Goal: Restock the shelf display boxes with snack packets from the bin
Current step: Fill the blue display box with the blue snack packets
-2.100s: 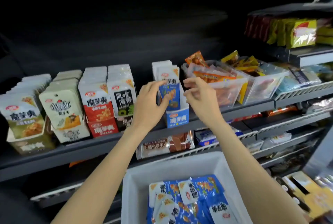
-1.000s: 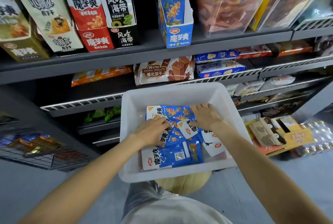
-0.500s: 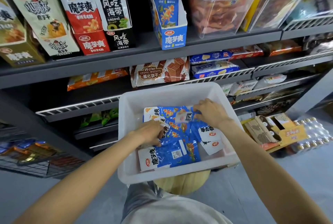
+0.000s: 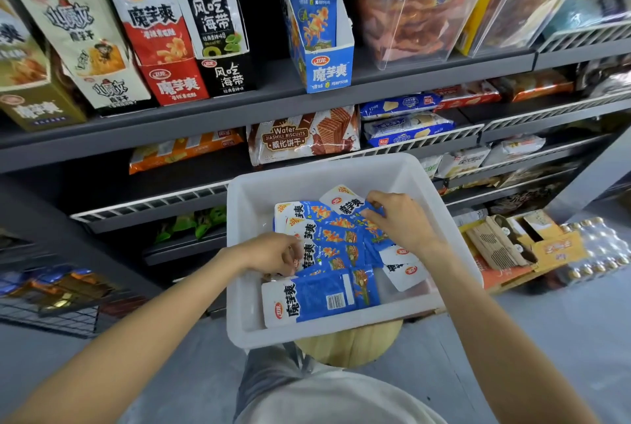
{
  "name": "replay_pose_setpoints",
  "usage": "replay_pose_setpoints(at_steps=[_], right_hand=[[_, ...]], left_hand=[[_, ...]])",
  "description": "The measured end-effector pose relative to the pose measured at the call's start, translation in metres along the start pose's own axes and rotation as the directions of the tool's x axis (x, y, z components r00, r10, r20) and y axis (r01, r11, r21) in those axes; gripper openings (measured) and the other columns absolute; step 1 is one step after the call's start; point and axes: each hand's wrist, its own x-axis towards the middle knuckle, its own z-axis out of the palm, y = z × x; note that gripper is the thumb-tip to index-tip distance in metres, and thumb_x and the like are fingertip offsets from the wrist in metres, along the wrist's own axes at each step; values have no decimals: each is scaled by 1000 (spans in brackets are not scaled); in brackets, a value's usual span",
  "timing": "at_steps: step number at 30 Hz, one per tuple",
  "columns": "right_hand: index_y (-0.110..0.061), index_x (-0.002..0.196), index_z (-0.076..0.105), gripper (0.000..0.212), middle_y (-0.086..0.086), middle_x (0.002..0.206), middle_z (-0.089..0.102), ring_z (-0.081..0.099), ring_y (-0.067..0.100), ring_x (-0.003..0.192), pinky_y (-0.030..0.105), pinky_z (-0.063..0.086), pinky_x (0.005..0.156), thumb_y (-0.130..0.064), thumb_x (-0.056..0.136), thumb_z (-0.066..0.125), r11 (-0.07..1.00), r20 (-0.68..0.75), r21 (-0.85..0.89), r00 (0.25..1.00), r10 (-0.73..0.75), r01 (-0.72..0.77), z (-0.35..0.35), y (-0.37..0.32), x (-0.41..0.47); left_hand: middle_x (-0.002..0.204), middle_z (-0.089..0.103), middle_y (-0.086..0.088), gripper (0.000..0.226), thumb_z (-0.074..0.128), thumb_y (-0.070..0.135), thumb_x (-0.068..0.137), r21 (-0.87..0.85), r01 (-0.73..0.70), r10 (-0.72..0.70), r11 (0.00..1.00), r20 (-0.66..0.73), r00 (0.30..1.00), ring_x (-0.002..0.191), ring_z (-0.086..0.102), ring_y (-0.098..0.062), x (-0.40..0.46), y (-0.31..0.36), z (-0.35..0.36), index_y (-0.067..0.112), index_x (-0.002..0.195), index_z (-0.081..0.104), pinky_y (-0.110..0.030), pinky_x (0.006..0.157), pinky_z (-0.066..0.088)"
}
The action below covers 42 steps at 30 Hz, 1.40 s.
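A dark grey metal shop shelf unit [image 4: 239, 109] fills the background, its tiers stacked with packaged snacks above a pale grey floor. In front of it sits a large white rectangular plastic bin [image 4: 246, 253], resting on a round pale wooden stool [image 4: 351, 345] at the person's lap. On the upper tier stand clear plastic tubs [image 4: 409, 7] of orange snacks at the right, and a row of upright cardboard display boxes at the left; apart from these, just left of the tubs, is the blue-and-white cardboard display box [image 4: 327, 71], with a matching packet standing upright in it. Below it lies a brown wafer biscuit pack [image 4: 304, 140]. Flattened cardboard cartons [image 4: 512, 246] lie on the floor at the right.

Inside the bin is a loose pile of blue-and-white foil snack packets [image 4: 321, 300]. The right hand [image 4: 399, 222] is at the pile's far side, thumb and fingers pinching the top packet [image 4: 348, 205], which is tilted. The left hand [image 4: 273, 253] is at the pile's left edge, fingers curled onto packet ends there.
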Motion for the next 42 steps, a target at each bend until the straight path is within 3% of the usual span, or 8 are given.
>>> replay_pose_setpoints(at_steps=[5, 9, 15, 20, 26, 31, 36, 42], right_hand=[[-13, 103, 62, 22, 7, 96, 69, 63, 27, 85, 29, 44, 68, -32, 91, 60, 1000, 24, 26, 1000, -12, 11, 0, -7, 0], [-13, 99, 60, 18, 5, 87, 66, 60, 28, 77, 30, 43, 64, -30, 91, 60, 999, -27, 53, 1000, 3, -2, -3, -8, -3], [-5, 95, 58, 17, 8, 73, 61, 56, 23, 66, 33, 46, 63, -20, 89, 64, 932, -160, 354, 976, 145, -80, -22, -10, -3], [-20, 71, 51, 23, -7, 52, 42, 38, 8, 50, 21, 31, 50, -15, 89, 64, 817, -148, 575, 977, 155, -42, -37, -20, 3], [-7, 90, 60, 11, 12, 84, 70, 66, 28, 82, 48, 54, 76, -18, 90, 63, 746, -156, 666, 979, 132, 5, -58, -24, 14], [-17, 89, 61, 8, -2, 84, 70, 62, -6, 62, 10, 44, 55, -9, 89, 63, 647, -207, 756, 974, 92, 99, -98, -42, 34], [-14, 74, 55, 18, 3, 68, 64, 52, 12, 50, 28, 46, 48, -18, 89, 64, 608, -402, 756, 905, 139, 243, -156, -61, 68], [-20, 101, 61, 8, -1, 94, 70, 67, 14, 82, 33, 53, 67, -17, 93, 59, 593, -604, 694, 778, 172, 408, -195, -77, 106]], left_hand=[[102, 66, 3, 22, 57, 30, 92, 125, -33, 32, 992, 12, 999, 88, 55, -8, 2, 9, 12, 14, 103, 67, -23, 78, 42], [85, 62, 11, 12, 55, 31, 94, -75, -28, 11, 997, -220, 976, 68, 60, -12, -4, 16, -2, 25, 87, 62, -19, 61, 43], [85, 66, -3, 4, 45, 26, 99, -282, -72, -149, 957, -686, 713, 50, 56, -21, -21, 22, -39, 24, 102, 47, -19, 44, 40], [96, 69, -9, 22, 50, 12, 95, -577, -250, -192, 778, -596, 779, 82, 67, -24, -38, 31, -53, 27, 85, 62, -28, 62, 46], [105, 65, 9, 36, 76, 15, 77, -287, -157, -26, 945, -546, 838, 83, 67, -7, -69, 37, -70, 28, 104, 56, -27, 69, 55], [92, 69, 11, 51, 73, 18, 77, -42, -103, 32, 994, -781, 623, 78, 67, -8, -102, 55, -116, 45, 109, 44, -33, 72, 53], [88, 65, 15, 22, 73, 15, 80, -149, -395, -11, 907, -944, 329, 80, 60, 2, -111, 74, -178, 22, 99, 63, -6, 64, 42], [78, 60, 16, 11, 69, 26, 84, 83, -457, 90, 886, -996, -6, 73, 55, 1, -102, 113, -254, 21, 89, 60, -19, 62, 42]])
